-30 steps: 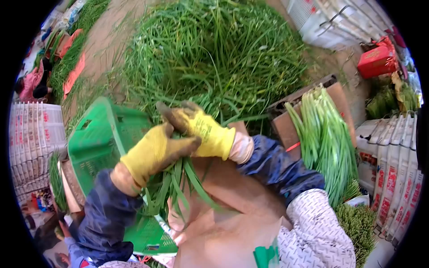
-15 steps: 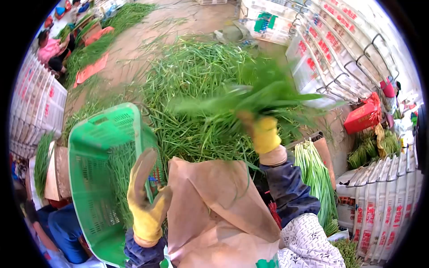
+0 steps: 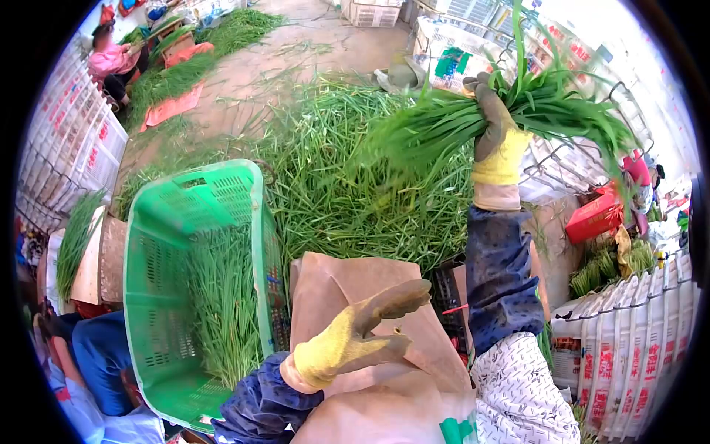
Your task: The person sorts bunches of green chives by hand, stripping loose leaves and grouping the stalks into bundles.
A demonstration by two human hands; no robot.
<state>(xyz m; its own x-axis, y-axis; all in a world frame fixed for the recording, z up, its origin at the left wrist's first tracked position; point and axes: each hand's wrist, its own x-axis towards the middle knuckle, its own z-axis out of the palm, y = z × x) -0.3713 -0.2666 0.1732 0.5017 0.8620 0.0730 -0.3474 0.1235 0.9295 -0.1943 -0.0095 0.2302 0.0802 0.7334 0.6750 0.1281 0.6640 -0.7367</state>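
Observation:
My right hand (image 3: 494,132), in a yellow glove with a dirty palm, is raised at upper right. It grips a loose bunch of garlic chives (image 3: 444,122), whose long flat leaves fan out to both sides. My left hand (image 3: 362,329), gloved alike, is empty with thumb and fingers apart above the brown sheet (image 3: 429,296) over my lap. A big heap of loose green leaves (image 3: 340,200) covers the floor in front of me. To my left stands a green plastic basket (image 3: 262,244) with long chives (image 3: 225,303) lying inside it.
White crates with red lettering (image 3: 636,355) are stacked at right, with more crates (image 3: 70,140) at left. A red box (image 3: 592,216) stands at right. Another person (image 3: 115,63) sits at far left; a blue-trousered leg (image 3: 103,355) is close by the basket.
My right hand has risen up and to the right, carrying the chives off the heap. My left hand has moved from the basket's edge rightward over the brown sheet.

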